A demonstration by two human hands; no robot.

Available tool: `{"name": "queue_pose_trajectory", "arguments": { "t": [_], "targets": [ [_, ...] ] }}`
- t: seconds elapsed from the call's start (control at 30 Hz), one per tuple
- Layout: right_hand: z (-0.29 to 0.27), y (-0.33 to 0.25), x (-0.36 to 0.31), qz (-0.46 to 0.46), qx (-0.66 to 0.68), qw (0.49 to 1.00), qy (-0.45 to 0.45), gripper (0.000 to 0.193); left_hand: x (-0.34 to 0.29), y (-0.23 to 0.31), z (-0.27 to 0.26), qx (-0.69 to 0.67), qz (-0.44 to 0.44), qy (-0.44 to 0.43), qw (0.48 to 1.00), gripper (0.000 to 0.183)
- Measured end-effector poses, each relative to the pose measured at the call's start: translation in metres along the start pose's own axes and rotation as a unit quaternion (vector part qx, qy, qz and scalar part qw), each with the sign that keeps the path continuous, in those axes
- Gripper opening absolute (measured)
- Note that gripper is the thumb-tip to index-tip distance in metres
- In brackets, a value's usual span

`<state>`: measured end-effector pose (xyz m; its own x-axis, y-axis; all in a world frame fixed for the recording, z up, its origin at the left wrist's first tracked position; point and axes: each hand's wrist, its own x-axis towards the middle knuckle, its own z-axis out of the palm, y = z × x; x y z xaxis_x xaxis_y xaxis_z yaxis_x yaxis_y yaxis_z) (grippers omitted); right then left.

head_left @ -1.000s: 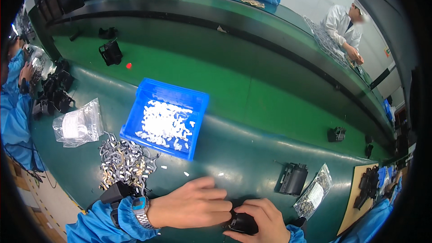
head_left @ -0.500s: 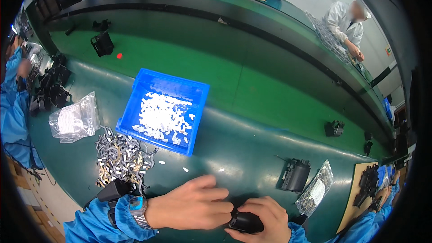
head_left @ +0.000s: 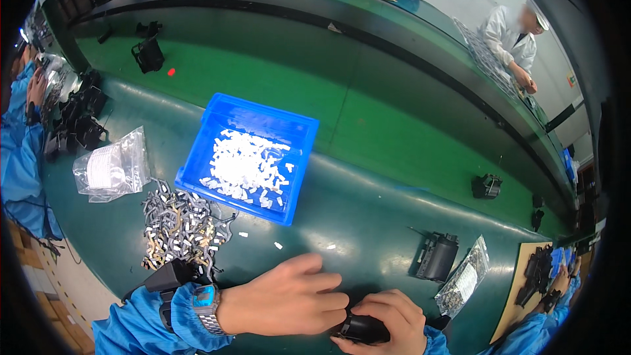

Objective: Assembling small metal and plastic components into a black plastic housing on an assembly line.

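Observation:
My right hand [head_left: 393, 321] is wrapped round a black plastic housing [head_left: 363, 330] near the front of the table. My left hand [head_left: 289, 299] reaches across from the left, its fingers curled and their tips against the near-left end of that housing. Whatever those fingertips pinch is hidden. Beyond my left wrist lies a heap of short grey cables with white connectors [head_left: 181, 227]. Behind it stands a blue bin [head_left: 300, 171] holding many small white pieces [head_left: 243, 167]. A few loose white pieces [head_left: 279, 246] lie between the bin and my left hand.
Right of my hands sit another black housing [head_left: 438, 256] and a clear bag of small parts [head_left: 463, 279]. A clear labelled bag [head_left: 112, 167] lies at the left, near black parts [head_left: 82, 118]. Black units rest on the green belt [head_left: 276, 79] beyond. Co-workers sit on several sides.
The whole view has shifted slightly, so the table's things appear a little to the right. My hands keep almost the same grip on the black housing.

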<state>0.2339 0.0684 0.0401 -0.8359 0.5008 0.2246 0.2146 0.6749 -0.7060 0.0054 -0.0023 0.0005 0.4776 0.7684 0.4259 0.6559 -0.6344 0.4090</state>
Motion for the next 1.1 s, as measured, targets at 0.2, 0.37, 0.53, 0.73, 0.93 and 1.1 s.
{"name": "queue_pose_trajectory", "arguments": {
  "t": [0.2, 0.37, 0.53, 0.73, 0.93, 1.1],
  "targets": [
    [-0.001, -0.001, 0.001, 0.016, 0.014, 1.000, 0.002, 0.054, 0.000, 0.001, -0.002, 0.018, 0.001, 0.022, 1.000, 0.012],
    [-0.009, -0.003, 0.005, 0.007, -0.034, 0.999, -0.030, 0.053, 0.002, 0.002, -0.007, 0.051, -0.025, 0.026, 0.998, 0.012],
    [-0.018, 0.006, 0.009, 0.004, -0.042, 0.996, -0.078, 0.053, 0.000, -0.007, -0.012, -0.032, -0.053, 0.037, 0.997, 0.012],
    [-0.021, 0.013, 0.002, -0.030, -0.052, 0.991, -0.118, 0.050, 0.003, -0.001, -0.007, -0.175, -0.047, 0.035, 0.983, 0.016],
    [-0.018, 0.017, 0.004, 0.001, -0.016, 0.994, -0.106, 0.045, 0.000, -0.007, -0.002, -0.152, -0.025, 0.033, 0.988, 0.019],
    [-0.021, 0.011, 0.004, -0.083, -0.047, 0.994, -0.045, 0.024, 0.002, -0.005, -0.002, -0.116, -0.013, 0.011, 0.993, 0.015]
  ]
}}
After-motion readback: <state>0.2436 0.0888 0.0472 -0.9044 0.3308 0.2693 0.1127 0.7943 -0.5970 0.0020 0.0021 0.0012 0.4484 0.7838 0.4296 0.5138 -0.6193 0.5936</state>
